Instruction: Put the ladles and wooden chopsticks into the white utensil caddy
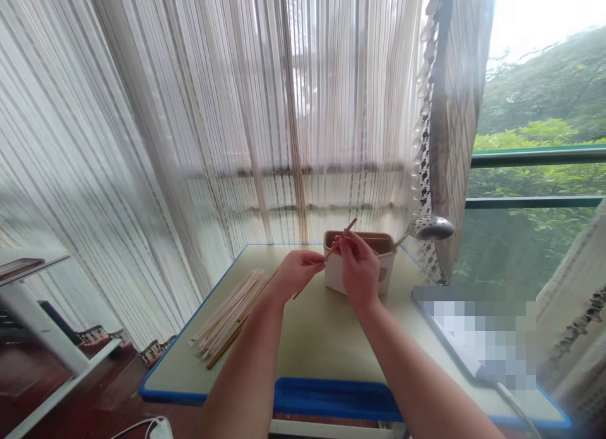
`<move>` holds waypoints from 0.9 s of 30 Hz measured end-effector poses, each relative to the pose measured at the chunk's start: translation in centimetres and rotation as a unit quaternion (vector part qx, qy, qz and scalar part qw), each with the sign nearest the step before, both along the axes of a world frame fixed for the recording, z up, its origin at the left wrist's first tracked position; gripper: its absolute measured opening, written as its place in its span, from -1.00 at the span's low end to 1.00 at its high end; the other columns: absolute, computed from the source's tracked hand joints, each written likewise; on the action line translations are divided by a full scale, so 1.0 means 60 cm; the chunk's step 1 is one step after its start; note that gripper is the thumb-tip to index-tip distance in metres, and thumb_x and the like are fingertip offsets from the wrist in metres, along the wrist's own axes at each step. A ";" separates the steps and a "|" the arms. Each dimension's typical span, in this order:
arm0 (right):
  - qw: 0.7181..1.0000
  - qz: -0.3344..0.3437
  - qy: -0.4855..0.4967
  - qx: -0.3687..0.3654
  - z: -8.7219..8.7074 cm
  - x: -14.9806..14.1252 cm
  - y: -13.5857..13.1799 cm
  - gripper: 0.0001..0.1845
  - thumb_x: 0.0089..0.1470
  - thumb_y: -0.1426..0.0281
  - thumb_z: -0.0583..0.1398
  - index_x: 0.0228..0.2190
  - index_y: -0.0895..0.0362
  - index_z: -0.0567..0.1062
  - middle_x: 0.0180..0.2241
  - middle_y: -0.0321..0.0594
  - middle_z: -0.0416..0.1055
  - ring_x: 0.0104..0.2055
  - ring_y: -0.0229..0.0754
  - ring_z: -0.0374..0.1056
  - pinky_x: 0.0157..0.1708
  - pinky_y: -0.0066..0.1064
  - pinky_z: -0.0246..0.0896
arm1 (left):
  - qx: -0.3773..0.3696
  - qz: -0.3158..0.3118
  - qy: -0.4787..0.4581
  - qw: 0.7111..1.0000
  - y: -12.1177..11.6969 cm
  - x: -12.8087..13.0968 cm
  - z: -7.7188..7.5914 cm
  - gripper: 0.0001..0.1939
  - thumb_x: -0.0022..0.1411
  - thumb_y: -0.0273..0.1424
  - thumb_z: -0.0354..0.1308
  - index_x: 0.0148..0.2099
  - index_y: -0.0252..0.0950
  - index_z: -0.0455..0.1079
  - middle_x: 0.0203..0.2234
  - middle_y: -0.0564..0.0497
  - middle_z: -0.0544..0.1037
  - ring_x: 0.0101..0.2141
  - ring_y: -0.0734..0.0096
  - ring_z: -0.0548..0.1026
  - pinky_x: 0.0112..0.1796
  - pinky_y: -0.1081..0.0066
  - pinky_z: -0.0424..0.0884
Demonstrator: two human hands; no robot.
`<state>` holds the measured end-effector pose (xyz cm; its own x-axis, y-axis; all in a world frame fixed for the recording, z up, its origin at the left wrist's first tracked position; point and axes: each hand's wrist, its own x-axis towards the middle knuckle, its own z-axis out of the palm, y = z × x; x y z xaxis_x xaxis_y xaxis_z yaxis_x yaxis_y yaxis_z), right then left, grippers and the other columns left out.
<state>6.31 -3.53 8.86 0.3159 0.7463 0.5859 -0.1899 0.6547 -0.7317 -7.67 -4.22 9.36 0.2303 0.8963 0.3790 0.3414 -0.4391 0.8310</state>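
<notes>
Over a pale desk [307, 344] with a blue edge, both my hands hold one thin brown chopstick [351, 225]. My left hand [294, 273] pinches its lower part. My right hand [357, 267] pinches it higher up, and the tip sticks out above my fingers. Right behind the hands stands a white box [386, 249] with a brown inner rim. A pile of several pale and brown chopsticks [231, 312] lies on the desk to the left of my left forearm.
A striped sheer curtain [213, 123] hangs behind the desk. A metal perforated ladle [428, 228] rests at the back right. A blurred flat item [478, 331] lies on the right side. A white shelf [33, 312] stands at the left. A window with a green railing [540, 156] is at the right.
</notes>
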 end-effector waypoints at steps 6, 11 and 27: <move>1.000 -0.010 -0.026 0.013 0.006 0.005 -0.004 -0.69 0.03 0.24 0.14 -0.23 0.17 0.44 -0.31 -0.12 0.50 -0.30 -0.18 0.43 -0.23 -0.27 0.34 | 0.026 0.010 -0.051 0.998 0.005 0.016 -0.008 -0.76 0.01 -0.36 0.21 -0.24 -0.32 0.51 -0.37 -0.02 0.59 -0.34 0.38 0.50 -0.26 0.40 0.40; 0.998 -0.045 -0.042 0.024 0.014 0.009 -0.008 -0.74 0.06 0.27 0.12 -0.24 0.16 0.41 -0.32 -0.15 0.48 -0.29 -0.20 0.42 -0.20 -0.28 0.32 | 0.051 0.007 -0.115 0.992 0.011 0.023 -0.010 -0.75 0.00 -0.33 0.24 -0.24 -0.33 0.50 -0.35 -0.03 0.58 -0.32 0.38 0.52 -0.24 0.40 0.42; 0.933 -0.017 -0.344 0.105 0.187 0.007 -0.017 -0.84 -0.01 0.34 0.17 -0.37 0.13 0.51 -0.49 -0.26 0.49 -0.42 -0.22 0.43 -0.39 -0.37 0.34 | 0.226 0.178 -0.124 0.950 -0.004 0.048 -0.008 -0.74 0.19 -0.26 0.09 -0.19 -0.29 0.49 -0.33 -0.05 0.54 -0.30 0.42 0.48 -0.25 0.44 0.42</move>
<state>6.73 -4.54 20.08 -0.1678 0.5892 0.7904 0.3009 0.7941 -0.5281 -4.80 -4.47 8.86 -0.2039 0.6329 0.7469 0.3545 -0.6634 0.6590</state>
